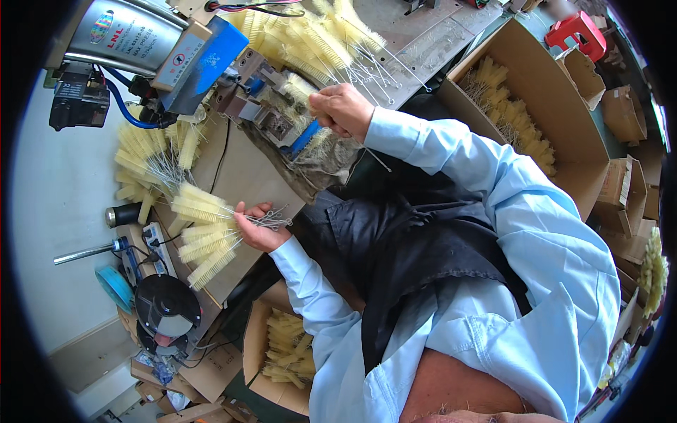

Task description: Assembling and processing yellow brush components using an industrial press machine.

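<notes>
My left hand point(261, 227) is closed round the wire handles of a bunch of bottle brushes point(208, 218) with pale yellow bristles. Their bristle heads fan out to the left, and the looped wire ends stick out to the right of the palm. My right hand point(342, 109) is pinched at a small machine fixture point(275, 123). A yellow bristle head point(299, 87) shows just left of its fingers, and a looped wire point(377, 159) comes out below the wrist, so it appears to hold one bottle brush. The fingertips partly hide the grip.
A silver cylinder point(127, 35) and blue block point(208, 67) overhang the bench at upper left. Brush piles lie behind the fixture point(310, 42) and at the left point(151, 155). Cardboard boxes with brushes stand at right point(564, 134) and below point(257, 352). A black round device point(168, 304) sits lower left.
</notes>
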{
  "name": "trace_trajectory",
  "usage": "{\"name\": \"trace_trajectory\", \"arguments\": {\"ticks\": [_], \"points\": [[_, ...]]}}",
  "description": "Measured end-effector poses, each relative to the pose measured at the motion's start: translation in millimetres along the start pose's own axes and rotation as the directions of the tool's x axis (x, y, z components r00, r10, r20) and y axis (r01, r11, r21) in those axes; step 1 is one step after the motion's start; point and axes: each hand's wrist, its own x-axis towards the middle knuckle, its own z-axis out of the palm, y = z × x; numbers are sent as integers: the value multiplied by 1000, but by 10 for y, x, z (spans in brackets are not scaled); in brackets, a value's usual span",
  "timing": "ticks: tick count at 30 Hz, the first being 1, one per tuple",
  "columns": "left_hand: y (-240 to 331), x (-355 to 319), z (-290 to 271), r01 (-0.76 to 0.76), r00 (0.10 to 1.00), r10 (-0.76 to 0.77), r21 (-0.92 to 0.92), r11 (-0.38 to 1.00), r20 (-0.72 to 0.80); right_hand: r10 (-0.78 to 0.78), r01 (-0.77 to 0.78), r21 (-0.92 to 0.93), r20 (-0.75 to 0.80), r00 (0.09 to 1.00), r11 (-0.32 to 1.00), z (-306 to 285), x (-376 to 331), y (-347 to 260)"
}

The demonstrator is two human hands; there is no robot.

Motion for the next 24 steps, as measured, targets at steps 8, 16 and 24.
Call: {"name": "trace_trajectory", "arguments": {"ticks": [8, 16, 24], "points": [[26, -71, 0, 113, 991, -111, -31, 993, 68, -233, 151, -556, -79, 969, 817, -358, 387, -471], [36, -584, 235, 204, 963, -191, -46, 978, 192, -865, 529, -716, -216, 453, 455, -66, 223, -331], [55, -991, 439, 253, 902, -271, 97, 963, 335, -67, 104, -82, 374, 925, 991, 716, -341, 118]]}}
